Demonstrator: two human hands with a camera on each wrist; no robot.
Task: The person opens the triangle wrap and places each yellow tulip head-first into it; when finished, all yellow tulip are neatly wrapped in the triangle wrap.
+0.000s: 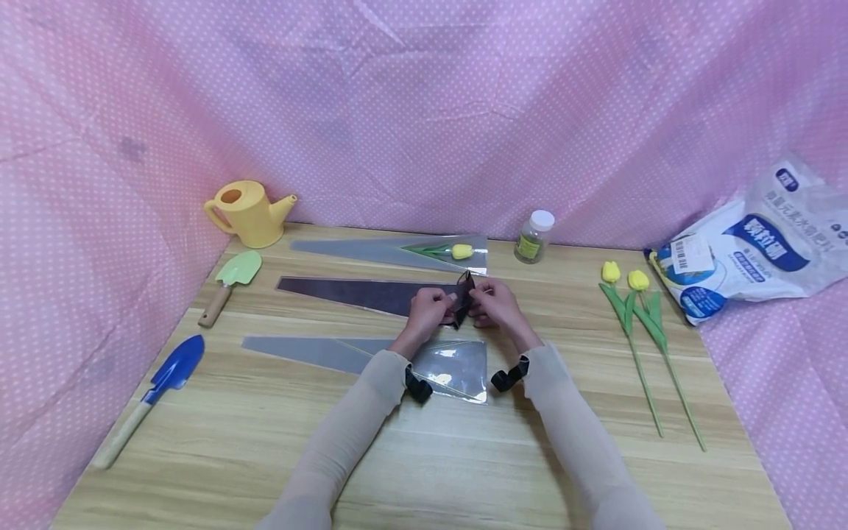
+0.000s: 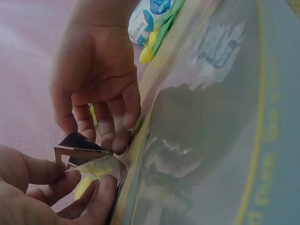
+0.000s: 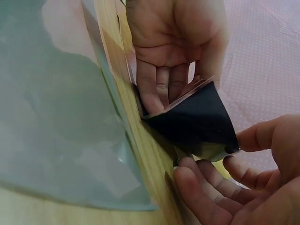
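A long, tapering dark flower sleeve point(image 1: 377, 294) lies across the table, its wide right end lifted and gaping between the two hands. My left hand point(image 1: 428, 308) pinches one side of that mouth with thumb and fingers. On the opposite side my right hand point(image 1: 495, 303) holds the edge between thumb and forefinger, as the right wrist view shows at the raised black flap point(image 3: 194, 124). Behind it lies a grey flower sleeve point(image 1: 351, 252) with a yellow tulip point(image 1: 461, 252) inside. Nearer me, below the wrists, is another grey flower sleeve point(image 1: 311, 352) with a clear front.
Two yellow tulips point(image 1: 629, 309) lie at the right, beside a white printed bag point(image 1: 748, 250). A white-capped jar point(image 1: 534, 237) stands at the back. Along the left are a yellow watering can point(image 1: 255, 217), a green trowel point(image 1: 233, 283) and a blue trowel point(image 1: 174, 368). Pink dotted cloth surrounds the table.
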